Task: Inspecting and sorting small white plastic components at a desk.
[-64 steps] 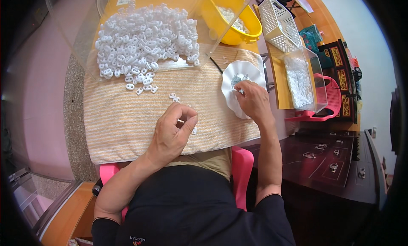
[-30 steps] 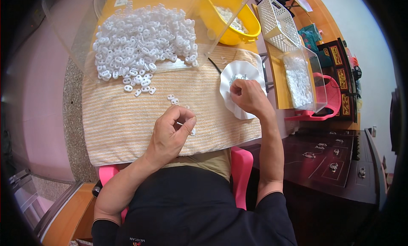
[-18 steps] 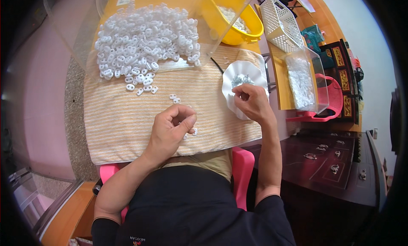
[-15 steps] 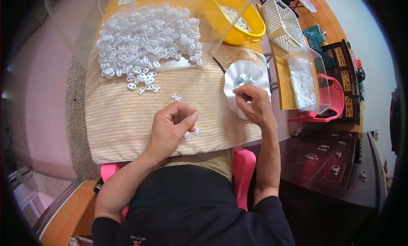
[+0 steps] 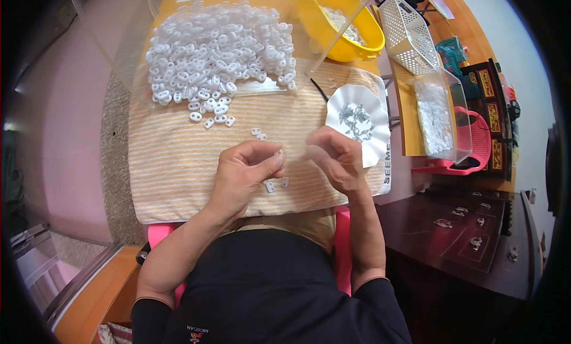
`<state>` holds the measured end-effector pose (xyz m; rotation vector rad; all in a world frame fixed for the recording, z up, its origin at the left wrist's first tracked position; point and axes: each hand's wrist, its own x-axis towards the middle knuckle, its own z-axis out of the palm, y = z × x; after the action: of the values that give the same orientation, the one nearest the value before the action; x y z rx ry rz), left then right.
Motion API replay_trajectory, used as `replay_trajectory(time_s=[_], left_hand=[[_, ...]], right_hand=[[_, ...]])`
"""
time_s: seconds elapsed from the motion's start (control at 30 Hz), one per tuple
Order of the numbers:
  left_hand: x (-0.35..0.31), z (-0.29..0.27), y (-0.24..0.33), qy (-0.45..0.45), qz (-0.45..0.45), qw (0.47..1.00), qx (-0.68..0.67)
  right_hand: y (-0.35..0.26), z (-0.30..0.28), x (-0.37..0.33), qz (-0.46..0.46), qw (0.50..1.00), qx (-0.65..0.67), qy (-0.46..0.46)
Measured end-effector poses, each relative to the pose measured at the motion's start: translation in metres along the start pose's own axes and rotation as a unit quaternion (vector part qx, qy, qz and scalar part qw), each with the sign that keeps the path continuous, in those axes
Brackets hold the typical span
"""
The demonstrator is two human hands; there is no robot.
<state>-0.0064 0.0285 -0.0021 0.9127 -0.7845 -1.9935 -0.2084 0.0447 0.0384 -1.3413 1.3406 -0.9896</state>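
Over the striped towel (image 5: 178,183), my left hand (image 5: 241,174) is closed in a pinch at thumb and forefinger; whatever sits between the tips is too small to name. Facing it, my right hand (image 5: 340,162) is also pinched, its fingertips blurred and their contents unclear. Beside my right hand lies a white wavy-rimmed dish (image 5: 373,151) with small grey metal parts (image 5: 355,121). A few white two-holed plastic pieces (image 5: 270,187) rest by my left hand, and others (image 5: 257,132) lie just beyond it. A large heap of similar pieces (image 5: 217,46) spills out farther back.
A clear plastic box (image 5: 256,86) surrounds the heap. Behind the dish stands a yellow basin (image 5: 376,42) holding pale pieces, with a thin black rod (image 5: 319,89) nearby. To the right, a side table carries a white perforated basket (image 5: 395,44) and a clear bin (image 5: 459,124) of white pieces.
My right hand has moved left from over the dish, toward my left hand, uncovering the grey metal parts. My left hand keeps its pinch. The whole view has shifted slightly.
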Motion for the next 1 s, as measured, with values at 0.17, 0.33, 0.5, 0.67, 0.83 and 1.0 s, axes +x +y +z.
replay_trajectory(time_s=[0.17,0.33,0.5,0.67,0.83,1.0], left_hand=[[0.000,-0.001,0.004,0.006,-0.032,0.999,-0.032],[0.000,0.000,0.005,-0.004,-0.015,0.999,-0.039],[0.001,-0.002,0.005,-0.012,-0.020,0.999,-0.037],[0.002,-0.002,0.004,-0.014,-0.022,0.999,-0.042],[0.001,-0.002,0.004,-0.007,-0.024,0.999,-0.042],[0.001,-0.002,0.003,-0.008,-0.020,0.999,-0.046]], right_hand=[[0.006,0.016,0.003,-0.036,0.999,-0.010,0.000],[0.008,0.023,0.003,-0.029,1.000,0.012,-0.001],[0.012,0.026,0.002,-0.021,1.000,0.004,-0.007],[0.014,0.028,0.001,-0.034,0.999,0.028,-0.002],[0.015,0.028,0.000,-0.039,0.999,0.018,-0.001],[0.018,0.028,0.000,-0.046,0.999,-0.013,-0.004]])
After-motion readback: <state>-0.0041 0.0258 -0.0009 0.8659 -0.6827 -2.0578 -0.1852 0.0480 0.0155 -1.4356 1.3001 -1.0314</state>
